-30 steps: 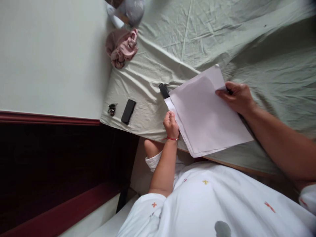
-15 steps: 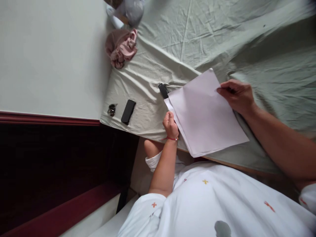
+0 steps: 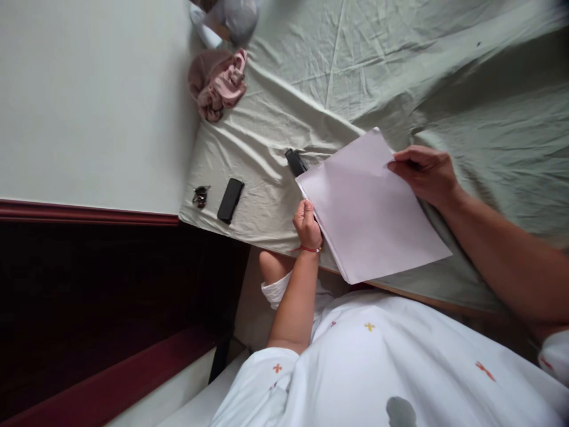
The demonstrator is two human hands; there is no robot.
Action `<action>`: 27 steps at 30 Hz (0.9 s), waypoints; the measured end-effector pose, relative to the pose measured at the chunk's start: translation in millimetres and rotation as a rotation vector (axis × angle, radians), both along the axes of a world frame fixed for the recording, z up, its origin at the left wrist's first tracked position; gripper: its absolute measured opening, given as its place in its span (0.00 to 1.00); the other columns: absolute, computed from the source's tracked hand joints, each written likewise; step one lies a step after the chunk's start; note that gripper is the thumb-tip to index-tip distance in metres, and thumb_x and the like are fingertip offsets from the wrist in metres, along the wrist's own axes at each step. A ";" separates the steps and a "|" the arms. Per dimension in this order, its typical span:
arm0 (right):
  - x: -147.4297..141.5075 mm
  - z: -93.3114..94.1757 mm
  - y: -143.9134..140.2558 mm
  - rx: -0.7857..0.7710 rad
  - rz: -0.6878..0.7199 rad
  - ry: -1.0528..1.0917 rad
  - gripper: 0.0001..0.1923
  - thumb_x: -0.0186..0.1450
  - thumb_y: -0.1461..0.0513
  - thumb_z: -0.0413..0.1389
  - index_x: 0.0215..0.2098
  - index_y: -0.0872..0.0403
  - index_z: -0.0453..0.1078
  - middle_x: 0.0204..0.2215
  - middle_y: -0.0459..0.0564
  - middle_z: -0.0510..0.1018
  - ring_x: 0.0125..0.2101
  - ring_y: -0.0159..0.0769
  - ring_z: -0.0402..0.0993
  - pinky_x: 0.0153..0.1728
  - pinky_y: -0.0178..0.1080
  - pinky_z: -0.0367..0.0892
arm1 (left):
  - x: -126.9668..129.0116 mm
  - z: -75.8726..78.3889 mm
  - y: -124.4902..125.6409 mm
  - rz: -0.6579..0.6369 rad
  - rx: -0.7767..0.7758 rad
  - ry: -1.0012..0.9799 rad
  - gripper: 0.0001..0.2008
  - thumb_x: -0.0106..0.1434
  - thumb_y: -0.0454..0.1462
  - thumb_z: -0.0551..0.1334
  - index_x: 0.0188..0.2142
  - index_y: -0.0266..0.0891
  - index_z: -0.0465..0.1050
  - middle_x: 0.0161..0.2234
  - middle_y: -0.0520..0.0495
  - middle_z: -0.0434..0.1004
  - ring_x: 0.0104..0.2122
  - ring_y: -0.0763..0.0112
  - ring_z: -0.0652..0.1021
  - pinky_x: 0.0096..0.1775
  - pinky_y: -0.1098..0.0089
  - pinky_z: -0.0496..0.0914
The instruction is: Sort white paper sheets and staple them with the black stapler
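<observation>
Both hands pinching paper stack (image 3: 368, 207): right hand (image 3: 424, 173) top corner, left hand (image 3: 306, 222) near edge; sheets squared up since before, blank white.

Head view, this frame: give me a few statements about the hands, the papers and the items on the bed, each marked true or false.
1. The right hand grips the far edge of the papers. True.
2. The left hand rests on the phone. False: it is at the near left edge of the papers, apart from the phone.
3. The phone lies on the sheet beside the keys. True.
4. The pink cloth lies on top of the papers. False: it sits far off, at the bed's edge by the wall.
5. A small black object lies at the papers' far left corner. True.
</observation>
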State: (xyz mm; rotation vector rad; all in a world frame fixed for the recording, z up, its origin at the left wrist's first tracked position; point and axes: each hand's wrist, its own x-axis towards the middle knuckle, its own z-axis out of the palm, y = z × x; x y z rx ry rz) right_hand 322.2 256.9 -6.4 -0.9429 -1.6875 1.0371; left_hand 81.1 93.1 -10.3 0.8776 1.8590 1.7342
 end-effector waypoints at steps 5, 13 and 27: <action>-0.6 -0.2 -1.4 -0.042 -0.019 -0.018 0.11 0.62 0.52 0.66 0.32 0.51 0.80 0.28 0.46 0.78 0.29 0.34 0.68 0.34 0.40 0.65 | -0.6 0.8 -0.5 -0.005 -0.003 0.038 0.32 0.68 0.63 0.63 0.24 0.42 0.59 0.25 0.55 0.53 0.27 0.72 0.58 0.31 0.68 0.56; -3.8 -0.4 -3.0 -0.087 -0.066 0.026 0.07 0.61 0.56 0.67 0.31 0.51 0.81 0.28 0.45 0.80 0.28 0.32 0.69 0.33 0.38 0.67 | 0.4 1.5 0.2 0.009 -0.001 0.029 0.31 0.68 0.62 0.64 0.24 0.42 0.59 0.25 0.55 0.52 0.27 0.72 0.59 0.31 0.68 0.57; -3.6 1.9 -5.4 -0.073 -0.035 0.006 0.11 0.61 0.53 0.65 0.32 0.52 0.81 0.26 0.45 0.77 0.27 0.31 0.65 0.31 0.38 0.62 | 0.5 4.0 -0.3 -0.008 -0.038 0.107 0.30 0.70 0.61 0.63 0.25 0.42 0.62 0.24 0.55 0.54 0.27 0.71 0.58 0.31 0.67 0.54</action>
